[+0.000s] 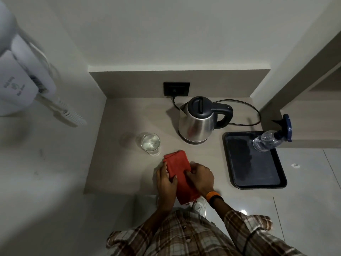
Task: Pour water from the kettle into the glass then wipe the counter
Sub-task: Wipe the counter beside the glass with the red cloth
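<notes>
A steel kettle (198, 122) with a black lid and handle stands on its base at the back of the beige counter (120, 163). Left of it and nearer to me, a clear glass (150, 144) holds water. A folded red cloth (180, 174) lies on the counter near its front edge and hangs a little over it. My left hand (166, 185) grips the cloth's left side. My right hand (201, 177) pinches its right side, with an orange and black band on the wrist.
A black tray (258, 178) lies at the counter's right end, with a clear spray bottle (267, 140) on its far corner. The kettle's cord runs to a black wall socket (176, 89). A white wall-mounted hair dryer (24, 80) hangs at the left.
</notes>
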